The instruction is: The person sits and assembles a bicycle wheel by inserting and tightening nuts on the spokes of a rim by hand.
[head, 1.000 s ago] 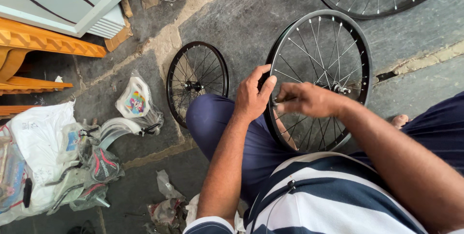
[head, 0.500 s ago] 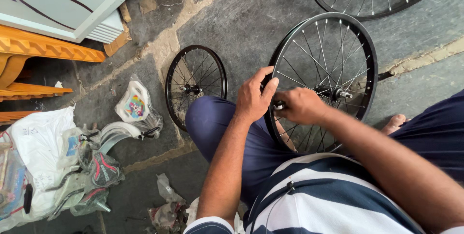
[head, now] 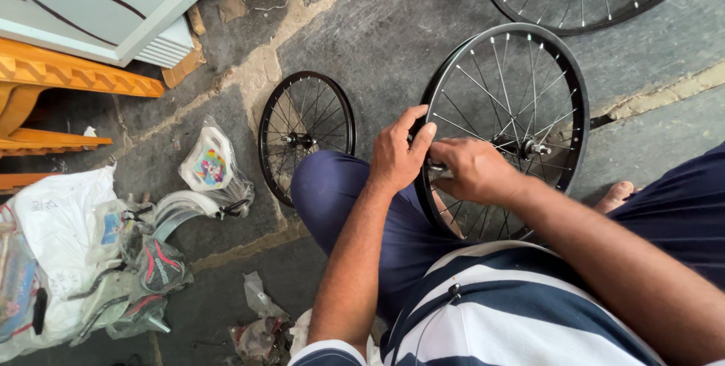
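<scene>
The black spoked bicycle wheel (head: 506, 128) stands upright between the person's knees on the stone floor (head: 377, 26). Working its rim well likely means keeping the wheel braced against the leg and the grip steady. The left hand (head: 399, 156) curls closed over the rim's near edge. The right hand (head: 474, 171), forearm reaching in from the right, pinches something small at the spokes.

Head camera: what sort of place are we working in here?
Probably an informal bicycle repair or assembly spot on a stone-paved floor. Both hands, left hand and right hand, grip a spoked wheel; a smaller wheel and bagged parts lie nearby.
</scene>
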